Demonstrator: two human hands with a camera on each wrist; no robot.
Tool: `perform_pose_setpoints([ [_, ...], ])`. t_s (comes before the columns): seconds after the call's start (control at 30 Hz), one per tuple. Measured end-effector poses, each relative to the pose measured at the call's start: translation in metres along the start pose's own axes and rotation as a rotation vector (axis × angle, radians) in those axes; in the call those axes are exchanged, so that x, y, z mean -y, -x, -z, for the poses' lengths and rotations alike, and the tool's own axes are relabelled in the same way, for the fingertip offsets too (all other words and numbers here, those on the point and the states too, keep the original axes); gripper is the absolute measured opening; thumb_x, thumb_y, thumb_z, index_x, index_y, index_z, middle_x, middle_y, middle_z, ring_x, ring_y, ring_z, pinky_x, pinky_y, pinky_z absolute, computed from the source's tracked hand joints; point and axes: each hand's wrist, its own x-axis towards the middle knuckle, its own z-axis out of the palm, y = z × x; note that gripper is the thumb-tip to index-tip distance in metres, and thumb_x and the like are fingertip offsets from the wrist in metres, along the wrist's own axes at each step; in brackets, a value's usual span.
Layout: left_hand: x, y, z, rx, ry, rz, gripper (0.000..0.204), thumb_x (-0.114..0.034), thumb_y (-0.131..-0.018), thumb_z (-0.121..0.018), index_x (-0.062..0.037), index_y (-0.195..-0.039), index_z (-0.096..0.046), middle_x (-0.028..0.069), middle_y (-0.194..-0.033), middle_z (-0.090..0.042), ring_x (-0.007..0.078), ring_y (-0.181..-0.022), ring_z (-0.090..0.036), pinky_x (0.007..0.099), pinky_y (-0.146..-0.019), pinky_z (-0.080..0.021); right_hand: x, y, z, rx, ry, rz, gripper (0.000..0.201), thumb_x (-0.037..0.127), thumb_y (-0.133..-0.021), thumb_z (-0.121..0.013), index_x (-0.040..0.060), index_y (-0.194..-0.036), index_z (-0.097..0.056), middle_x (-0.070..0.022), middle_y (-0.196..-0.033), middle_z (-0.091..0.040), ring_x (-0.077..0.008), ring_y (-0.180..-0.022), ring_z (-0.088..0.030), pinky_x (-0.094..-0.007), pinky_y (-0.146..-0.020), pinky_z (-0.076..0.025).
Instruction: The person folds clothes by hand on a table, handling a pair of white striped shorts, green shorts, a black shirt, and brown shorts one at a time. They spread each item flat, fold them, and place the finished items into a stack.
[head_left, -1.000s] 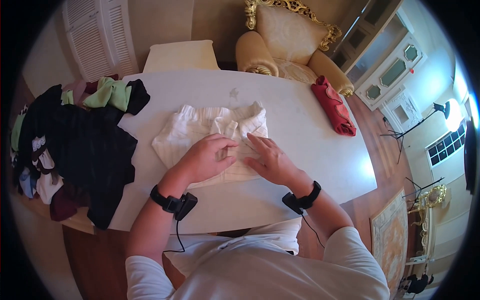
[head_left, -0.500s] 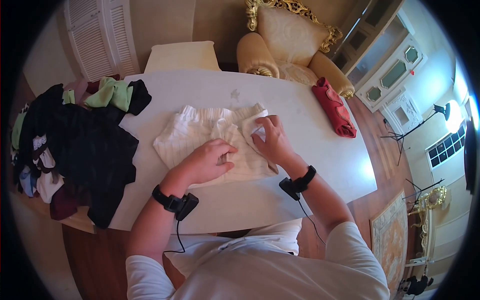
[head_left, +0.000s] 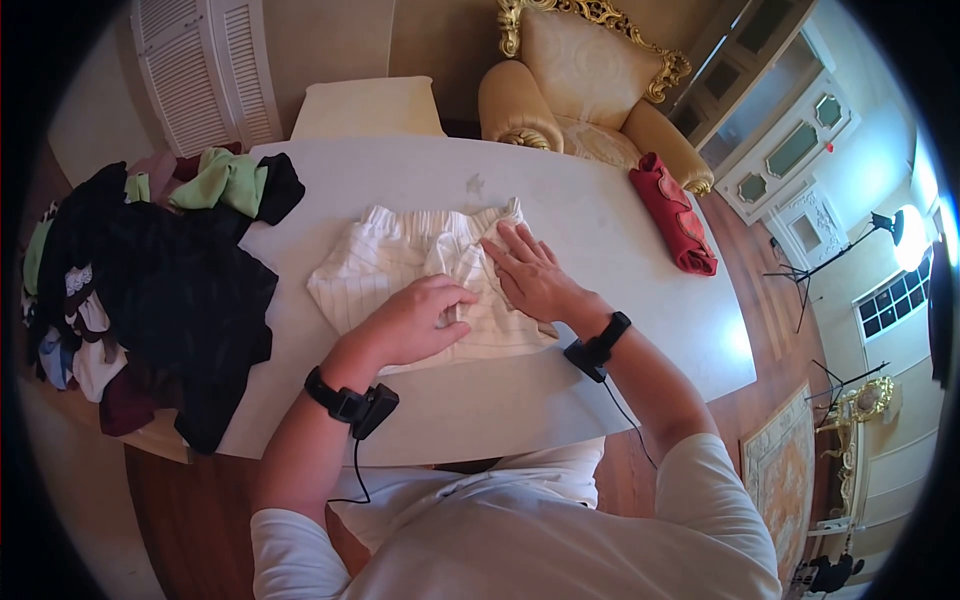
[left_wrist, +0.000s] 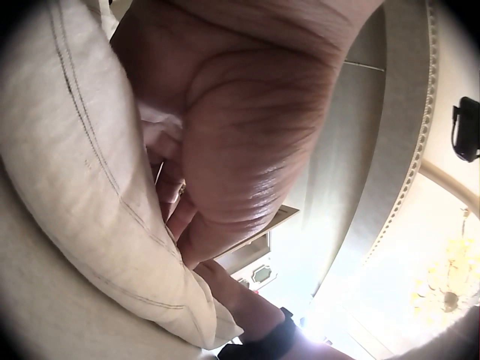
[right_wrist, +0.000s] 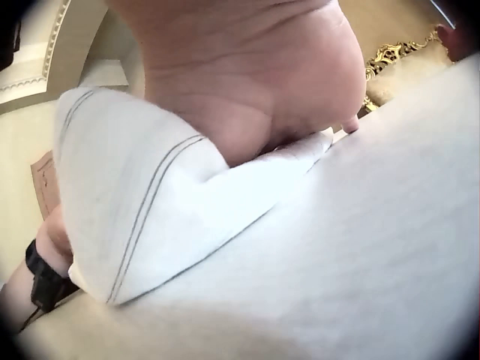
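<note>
A pair of cream shorts (head_left: pixel 365 268) with thin dark stripes and a gathered waistband lies spread on the white table, waistband toward the far side. My right hand (head_left: pixel 535 275) presses flat on the right part of the shorts, fingers straight and pointing to the waistband. On the middle front of the shorts rests my left hand (head_left: pixel 415 322), its fingers loosely bent and thumb apart. Up close in the left wrist view, the striped cloth (left_wrist: pixel 112 195) bulges beside the palm, and the fingertips are partly hidden. The right wrist view has a cloth fold (right_wrist: pixel 150 195) raised beneath my right hand.
A heap of dark clothes (head_left: pixel 190 300) with a green piece (head_left: pixel 230 180) covers the table's left side. A rolled red garment (head_left: pixel 672 215) lies near the right edge. Beyond the table (head_left: pixel 640 330) stand a cream stool (head_left: pixel 365 105) and a gold armchair (head_left: pixel 590 70).
My right hand went from the shorts' middle to their right side, bent at the cloth there, then flattened onto it. My left hand stayed nearly in place, and the cloth on the right shifted.
</note>
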Motion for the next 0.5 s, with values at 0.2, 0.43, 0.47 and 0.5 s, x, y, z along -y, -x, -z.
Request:
perform_pose_setpoints([
  [0.2, -0.006, -0.001, 0.009, 0.026, 0.092, 0.106, 0.037, -0.015, -0.092, -0.076, -0.0013, -0.126, -0.070, 0.0124, -0.116, -0.069, 0.0239, -0.103, -0.068, 0.0343, -0.090, -0.057, 0.005, 0.003, 0.011, -0.043, -0.023, 0.038, 0.050, 0.019, -0.107, -0.051, 0.0147, -0.157, -0.049, -0.0209, -0.170, -0.031, -0.0463, -0.157, -0.027, -0.0546, -0.126, -0.030],
  [0.43, 0.024, 0.029, 0.087, -0.455, -0.662, 0.504, 0.056, -0.036, -0.087, -0.084, 0.0027, -0.123, -0.064, 0.0218, -0.110, -0.073, 0.0325, -0.102, -0.073, 0.0426, -0.091, -0.057, 0.014, 0.011, 0.038, -0.129, -0.253, 0.032, 0.043, 0.009, -0.102, -0.055, 0.0092, -0.145, -0.058, -0.0190, -0.161, -0.044, -0.0440, -0.151, -0.038, -0.0508, -0.124, -0.036],
  [0.47, 0.029, 0.038, 0.097, -0.398, -0.641, 0.627, 0.063, -0.040, -0.083, -0.086, 0.0042, -0.121, -0.063, 0.0234, -0.111, -0.073, 0.0336, -0.103, -0.073, 0.0437, -0.092, -0.057, 0.017, 0.011, 0.039, -0.131, -0.243, 0.032, 0.042, 0.009, -0.102, -0.055, 0.0083, -0.144, -0.058, -0.0191, -0.161, -0.044, -0.0437, -0.151, -0.039, -0.0505, -0.124, -0.036],
  [0.5, 0.033, 0.046, 0.107, -0.342, -0.614, 0.751, 0.069, -0.045, -0.080, -0.088, 0.0057, -0.120, -0.063, 0.0251, -0.111, -0.072, 0.0346, -0.105, -0.072, 0.0447, -0.093, -0.056, 0.021, 0.012, 0.040, -0.131, -0.230, 0.033, 0.042, 0.009, -0.102, -0.056, 0.0075, -0.144, -0.058, -0.0192, -0.161, -0.044, -0.0434, -0.150, -0.039, -0.0502, -0.124, -0.036],
])
